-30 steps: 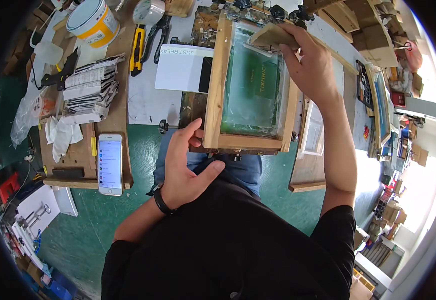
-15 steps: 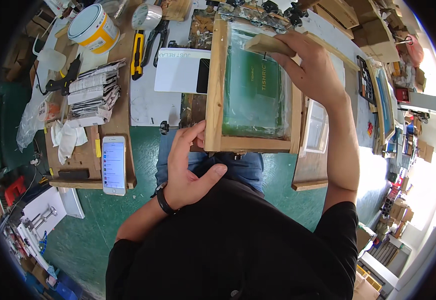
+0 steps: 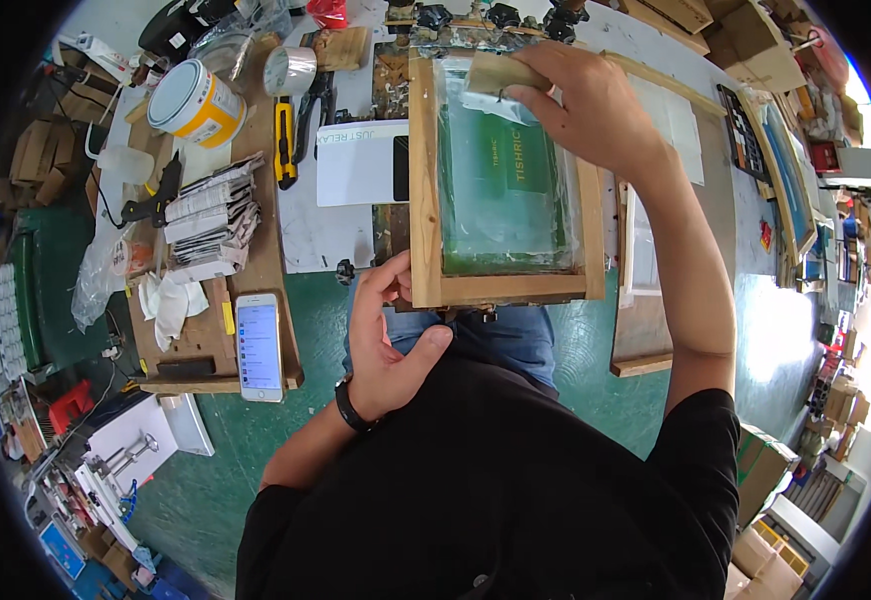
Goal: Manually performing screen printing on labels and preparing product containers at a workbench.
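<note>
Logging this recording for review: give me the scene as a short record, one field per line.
Right hand: grips a wooden squeegee at the far end of the green screen
Left hand: open, by the wooden frame's near-left corner; contact unclear
Left of frame: phone, paper stack, yellow-and-white bucket, yellow utility knife

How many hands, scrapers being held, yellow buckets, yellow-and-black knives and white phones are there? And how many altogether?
Hands: 2 (left hand, right hand)
Held scraper: 1
Yellow bucket: 1
Yellow-and-black knife: 1
White phone: 1
Total: 6
</note>
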